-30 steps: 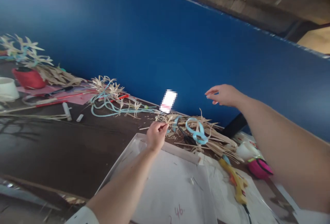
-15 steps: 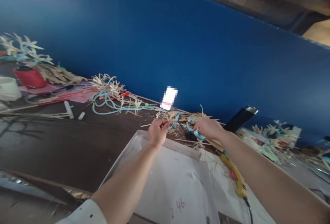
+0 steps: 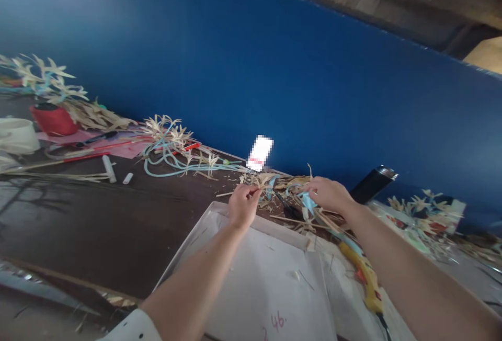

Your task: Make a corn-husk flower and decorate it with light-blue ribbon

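Observation:
My left hand (image 3: 243, 205) is closed in a pinch above the far edge of a shallow white box (image 3: 270, 268). At its fingertips is a pale dried-husk piece (image 3: 265, 179), its lower end hidden by the fingers. To the right, my right hand (image 3: 330, 194) has its fingers bent round a light blue ribbon (image 3: 308, 203), which hangs below them. Between the hands, dried scraps (image 3: 290, 180) and another bit of blue ribbon (image 3: 270, 186) lie on the dark table, beside a dark-handled tool (image 3: 291, 210) I cannot make out fully.
A yellow corded tool (image 3: 364, 278) lies under my right forearm. Beyond it leans a black flask (image 3: 374, 184). Husk flowers on blue cords (image 3: 172, 166), a red thread spool (image 3: 55, 120) and a white cup (image 3: 18, 136) stand left. A blue partition (image 3: 235, 69) closes the back.
The blue ribbon at my right hand, curled in loops before, now hangs as a flatter strip. My left hand keeps its pinch. The whole view has shifted slightly.

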`<action>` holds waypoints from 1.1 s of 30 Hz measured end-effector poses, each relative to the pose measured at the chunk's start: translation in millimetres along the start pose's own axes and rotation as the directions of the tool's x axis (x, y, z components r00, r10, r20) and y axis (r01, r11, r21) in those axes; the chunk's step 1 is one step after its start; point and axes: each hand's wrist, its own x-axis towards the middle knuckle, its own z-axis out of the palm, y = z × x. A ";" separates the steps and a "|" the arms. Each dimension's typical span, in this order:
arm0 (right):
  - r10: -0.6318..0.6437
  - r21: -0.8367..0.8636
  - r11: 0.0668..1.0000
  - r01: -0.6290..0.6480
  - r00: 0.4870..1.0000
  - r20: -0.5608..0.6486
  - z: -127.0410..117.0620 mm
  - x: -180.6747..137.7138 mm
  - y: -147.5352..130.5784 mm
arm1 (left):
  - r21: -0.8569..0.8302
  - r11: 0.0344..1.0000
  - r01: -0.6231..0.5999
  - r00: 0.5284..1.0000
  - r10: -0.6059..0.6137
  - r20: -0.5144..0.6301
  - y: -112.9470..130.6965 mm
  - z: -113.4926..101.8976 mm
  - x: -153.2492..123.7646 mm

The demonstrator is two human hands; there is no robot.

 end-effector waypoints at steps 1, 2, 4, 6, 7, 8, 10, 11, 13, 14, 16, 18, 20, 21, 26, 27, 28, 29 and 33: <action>0.056 0.019 0.998 -0.056 0.998 -0.003 -8.6 2.0 5.4 | 0.006 1.000 -0.015 1.000 0.015 -0.006 0.0 0.1 0.2; 0.109 0.038 0.993 -0.108 0.994 -0.001 -17.7 4.3 11.2 | 0.011 1.000 -0.028 1.000 0.028 -0.015 0.0 0.3 0.4; 0.202 0.079 0.977 -0.200 0.979 -0.015 -36.6 8.9 23.2 | 0.017 0.999 -0.040 0.999 0.041 -0.021 -0.7 0.7 0.6; 0.282 0.138 0.953 -0.271 0.957 -0.063 -54.5 12.9 34.5 | 0.019 0.999 -0.046 0.999 0.046 -0.019 -1.9 1.3 0.6; 0.322 0.175 0.937 -0.301 0.941 -0.106 -62.7 14.3 39.4 | 0.018 0.999 -0.049 0.999 0.049 -0.023 -2.5 1.5 0.6; 0.365 0.221 0.919 -0.326 0.916 -0.167 -70.3 15.5 43.5 | 0.016 0.998 -0.054 0.998 0.055 -0.025 -3.2 1.7 0.4; 0.456 0.333 0.875 -0.352 0.831 -0.318 -83.9 16.8 48.2 | 0.015 0.998 -0.066 0.997 0.066 -0.026 -4.0 1.8 0.1; 0.490 0.382 0.854 -0.352 0.791 -0.366 -90.1 17.2 48.7 | 0.012 0.997 -0.072 0.997 0.072 -0.025 -4.1 1.7 -0.1; 0.524 0.439 0.827 -0.351 0.765 -0.375 -101.2 18.1 46.8 | 0.006 0.997 -0.079 0.997 0.079 -0.025 -4.1 1.2 -0.4; 0.528 0.454 0.821 -0.347 0.765 -0.369 -106.2 18.6 44.8 | 0.003 0.997 -0.080 0.997 0.080 -0.022 -4.0 0.9 -0.5; 0.553 0.507 0.798 -0.327 0.731 -0.399 -113.9 20.3 40.3 | 0.001 0.997 -0.075 0.997 0.075 -0.019 -4.0 0.5 -0.6; 0.592 0.582 0.758 -0.295 0.686 -0.423 -117.9 22.4 36.8 | -0.003 0.998 -0.068 0.998 0.068 -0.014 -4.6 0.5 -0.7; 0.600 0.621 0.727 -0.292 0.710 -0.368 -117.7 24.3 35.3 | -0.015 0.999 -0.051 0.999 0.050 -0.014 -5.2 0.7 -1.0; 0.597 0.625 0.721 -0.299 0.727 -0.340 -116.4 24.9 35.5 | -0.021 0.999 -0.040 0.999 0.040 -0.014 -5.3 0.8 -1.1; 0.592 0.647 0.709 -0.282 0.736 -0.328 -106.4 28.1 39.6 | -0.023 0.998 -0.054 0.998 0.054 -0.016 -3.2 0.9 -0.8; 0.587 0.668 0.693 -0.272 0.750 -0.304 -104.5 29.2 39.5 | -0.021 0.998 -0.061 0.998 0.061 -0.019 -2.6 1.0 -0.5; 0.587 0.698 0.668 -0.257 0.759 -0.282 -102.9 30.4 38.8 | -0.020 0.998 -0.064 0.998 0.063 -0.023 -2.3 1.1 -0.3; 0.589 0.732 0.639 -0.238 0.763 -0.266 -101.7 31.6 37.4 | -0.020 0.998 -0.061 0.998 0.061 -0.026 -2.1 1.2 0.0; 0.607 0.825 0.535 -0.179 0.761 -0.229 -101.9 34.7 26.7 | -0.029 0.999 -0.041 0.999 0.040 -0.024 -2.3 1.2 0.4</action>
